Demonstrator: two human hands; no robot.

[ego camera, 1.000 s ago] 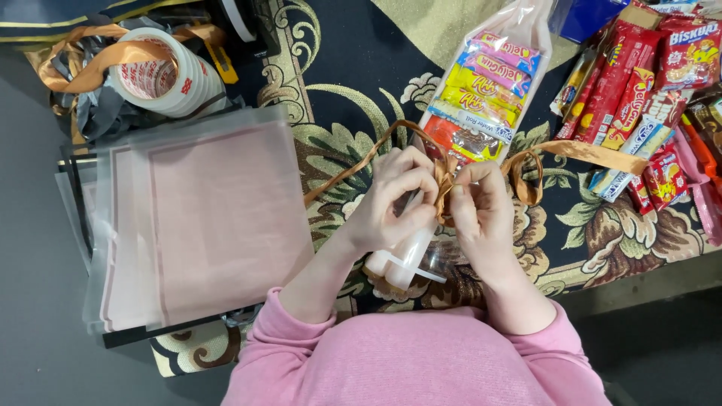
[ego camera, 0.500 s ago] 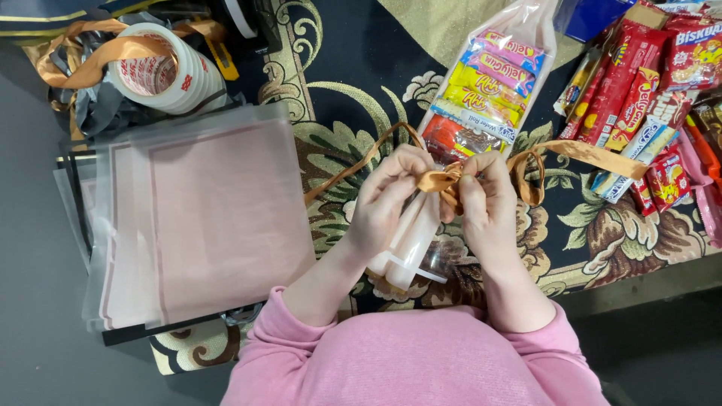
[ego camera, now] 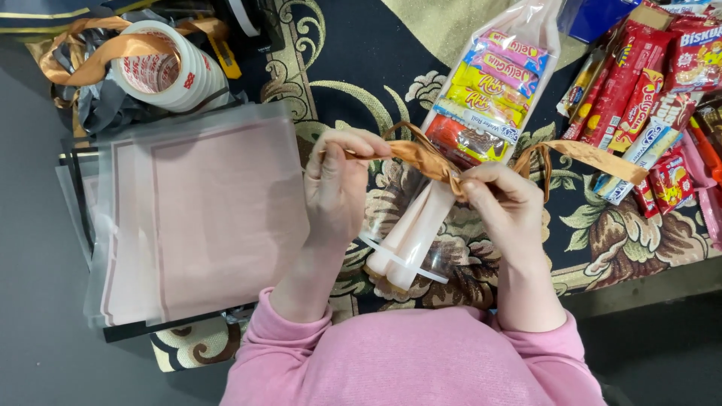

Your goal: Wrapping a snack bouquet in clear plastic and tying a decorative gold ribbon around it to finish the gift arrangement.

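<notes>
Both hands pinch the orange ribbon (ego camera: 421, 156) at the neck of the clear snack bag (ego camera: 481, 98): left hand (ego camera: 338, 184) closed on one end, right hand (ego camera: 500, 199) on the knot, so it stays taut above the patterned cloth (ego camera: 353, 68).

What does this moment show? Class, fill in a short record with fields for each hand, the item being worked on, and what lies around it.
Left hand: left hand pinches one end of the orange ribbon, pulled taut.
Right hand: right hand pinches the ribbon at the bag's neck.
Item: clear bag filled with colourful sweets, neck gathered.
Left side: stack of pink-edged clear bags, tape roll.
Right side: pile of snack packets.
Surface: patterned dark cloth.
</notes>
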